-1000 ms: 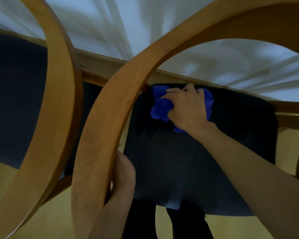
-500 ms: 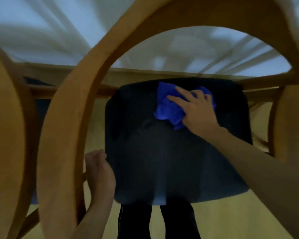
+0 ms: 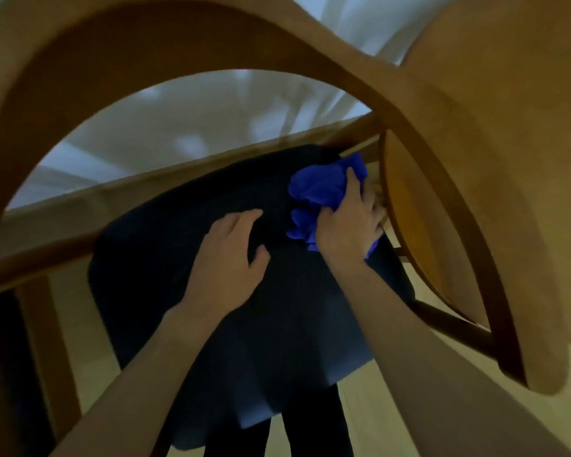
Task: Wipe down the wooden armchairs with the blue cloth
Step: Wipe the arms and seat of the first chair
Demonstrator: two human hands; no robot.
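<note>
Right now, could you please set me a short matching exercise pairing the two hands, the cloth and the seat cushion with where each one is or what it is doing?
Things:
1. left hand
2. right hand
3. blue cloth
4. seat cushion

States:
A. bunched at the seat's far right corner
B. dark, set within the wooden frame
C. lies flat on the seat, holding nothing
D. grips the cloth

Pairs: 1-C, 2-D, 3-A, 4-B

Pale curtain (image 3: 231, 103), light wooden floor (image 3: 370, 404)
</note>
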